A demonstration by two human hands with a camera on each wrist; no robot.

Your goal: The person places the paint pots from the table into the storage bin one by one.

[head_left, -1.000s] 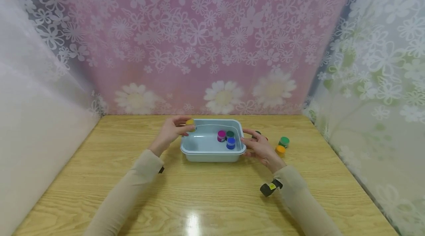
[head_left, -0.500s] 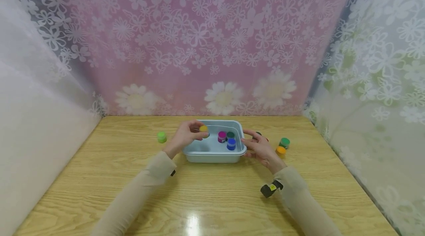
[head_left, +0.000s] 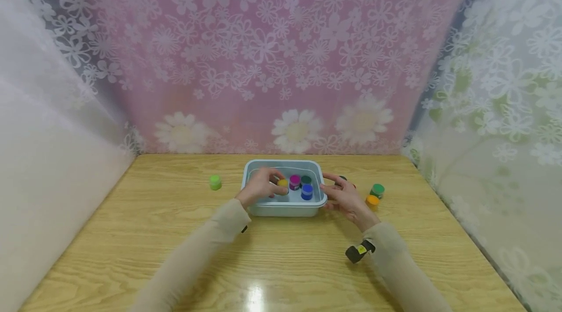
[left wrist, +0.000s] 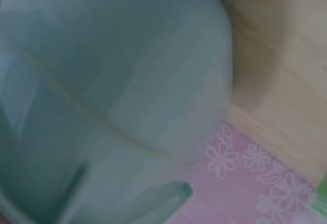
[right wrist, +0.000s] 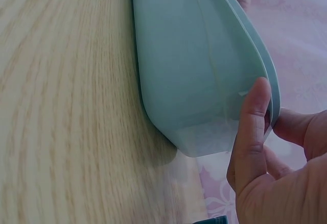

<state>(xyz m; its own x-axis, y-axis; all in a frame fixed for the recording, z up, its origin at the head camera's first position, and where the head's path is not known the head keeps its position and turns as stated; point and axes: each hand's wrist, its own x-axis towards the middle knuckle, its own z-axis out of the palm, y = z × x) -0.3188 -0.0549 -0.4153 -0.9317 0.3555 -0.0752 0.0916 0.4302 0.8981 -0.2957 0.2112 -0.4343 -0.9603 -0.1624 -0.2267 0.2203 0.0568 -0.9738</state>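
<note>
A pale blue tub [head_left: 285,210] sits mid-table, its long axis running left to right. The person's left hand [head_left: 260,186] reaches down inside it, fingers curled round a small yellow-lidded jar [head_left: 283,183] held low over the tub floor, just left of a magenta-lidded jar [head_left: 294,181]. A dark green-lidded jar [head_left: 305,179] and a blue-lidded jar [head_left: 307,190] stand beside that. The right hand [head_left: 344,196] holds the tub's right end, thumb on its outer wall and fingers curled at the rim. Outside, a light green jar [head_left: 215,181] stands well to the left; an orange jar [head_left: 372,200] and a green jar [head_left: 377,189] stand right.
</note>
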